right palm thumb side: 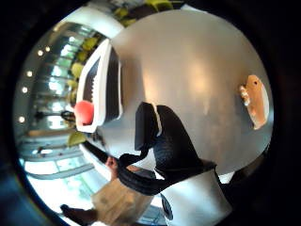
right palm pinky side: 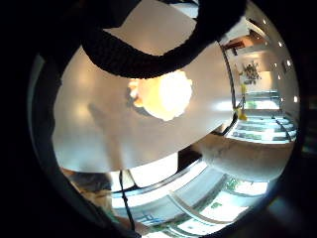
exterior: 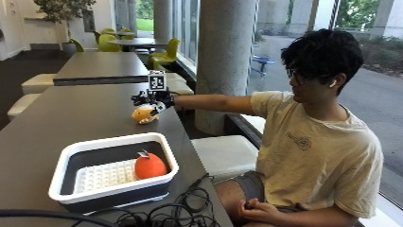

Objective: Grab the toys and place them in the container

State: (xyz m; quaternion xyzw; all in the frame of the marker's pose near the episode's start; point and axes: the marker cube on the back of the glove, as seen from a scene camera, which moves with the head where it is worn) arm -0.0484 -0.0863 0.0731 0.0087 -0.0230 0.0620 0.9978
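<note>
Container (exterior: 112, 171) near me on worktop (exterior: 69, 118) already holds orange toy (exterior: 150, 166). Yellow toy (exterior: 144, 114) left, farther along worktop. My grip (exterior: 153, 100) just above it, whether closed I cannot tell.

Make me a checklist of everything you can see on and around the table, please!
Surface: dark table, long and smooth.
Job's things: orange round toy inside the white-rimmed container; yellow-orange toy on the table farther along, under the hand.
Clutter: nothing seen.
Grippers: gloved right hand reaching over the yellow-orange toy; whether it touches it cannot be told.
Cables: black cables bunched at the table's near edge beside the container.
Surroundings: concrete pillar, more tables with yellow-green chairs, big windows.
</note>
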